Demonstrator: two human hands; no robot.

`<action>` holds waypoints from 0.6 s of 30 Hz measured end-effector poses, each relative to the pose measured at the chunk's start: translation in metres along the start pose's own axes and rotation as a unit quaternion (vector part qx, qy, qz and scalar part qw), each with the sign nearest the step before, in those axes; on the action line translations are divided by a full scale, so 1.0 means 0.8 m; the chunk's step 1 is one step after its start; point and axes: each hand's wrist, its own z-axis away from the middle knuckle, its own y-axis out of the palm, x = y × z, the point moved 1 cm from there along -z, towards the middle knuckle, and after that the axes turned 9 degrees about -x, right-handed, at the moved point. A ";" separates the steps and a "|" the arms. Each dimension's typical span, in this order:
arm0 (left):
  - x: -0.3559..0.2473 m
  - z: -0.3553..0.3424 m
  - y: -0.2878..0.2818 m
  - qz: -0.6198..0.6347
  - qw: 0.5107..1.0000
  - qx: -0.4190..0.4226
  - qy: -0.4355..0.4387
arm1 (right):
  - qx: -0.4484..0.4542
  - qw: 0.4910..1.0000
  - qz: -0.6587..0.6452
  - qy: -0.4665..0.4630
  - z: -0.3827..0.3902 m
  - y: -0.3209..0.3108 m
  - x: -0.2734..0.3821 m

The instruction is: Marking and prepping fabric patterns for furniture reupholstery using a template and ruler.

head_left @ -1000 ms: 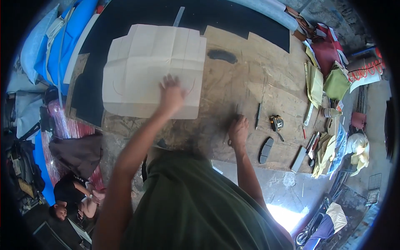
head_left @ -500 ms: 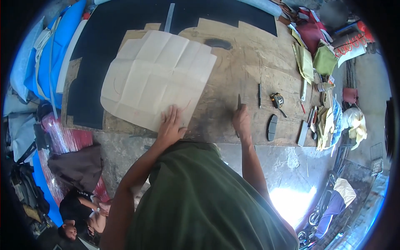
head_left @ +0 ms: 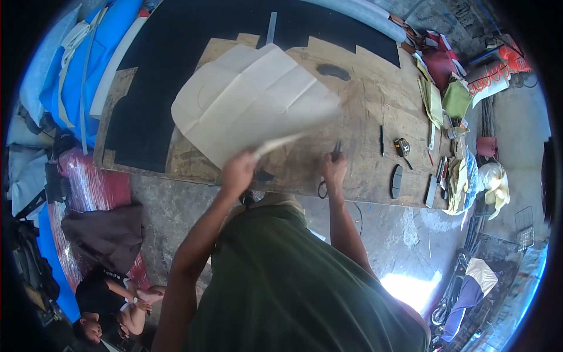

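Holding paper sheet by near edge, left fingers closed, right fingers curled round scissors

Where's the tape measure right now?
Head view, right part of the table: the tape measure lies just right of the black pen, with the dark block below it in frame.
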 end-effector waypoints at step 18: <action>-0.106 -0.121 -0.371 0.047 0.991 -0.125 0.024 | 0.101 0.957 0.112 -0.246 -0.009 0.235 0.207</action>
